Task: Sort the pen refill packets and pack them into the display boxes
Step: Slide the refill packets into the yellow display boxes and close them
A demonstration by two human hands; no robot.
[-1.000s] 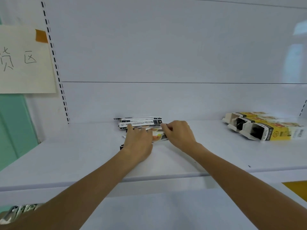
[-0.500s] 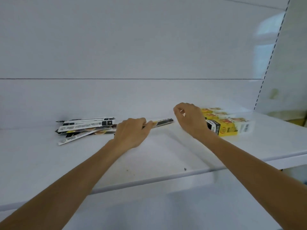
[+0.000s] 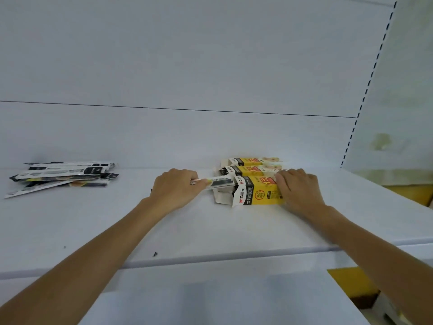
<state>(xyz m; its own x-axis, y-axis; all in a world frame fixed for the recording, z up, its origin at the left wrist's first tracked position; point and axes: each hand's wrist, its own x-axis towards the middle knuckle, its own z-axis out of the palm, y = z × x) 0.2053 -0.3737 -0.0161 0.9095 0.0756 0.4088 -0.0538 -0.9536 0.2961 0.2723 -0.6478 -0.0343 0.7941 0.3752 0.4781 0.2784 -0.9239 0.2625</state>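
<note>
Three yellow display boxes lie side by side on the white shelf [image 3: 210, 231], open ends facing left. My right hand [image 3: 297, 187] rests on top of the nearest yellow box [image 3: 257, 192], fingers curled over its right part. My left hand [image 3: 175, 190] pinches a pen refill packet [image 3: 219, 181] whose far end sits inside that box's open mouth. A loose pile of black-and-white refill packets [image 3: 63, 177] lies on the shelf at the far left.
The other two yellow boxes [image 3: 253, 166] lie behind the near one against the back panel. A side wall with a dashed slot strip [image 3: 365, 95] closes the shelf on the right. The shelf's front edge [image 3: 210, 258] runs below my forearms.
My left hand has carried a packet rightward from the pile to the nearest box's mouth. My right hand has come down onto that box. The view has swung right.
</note>
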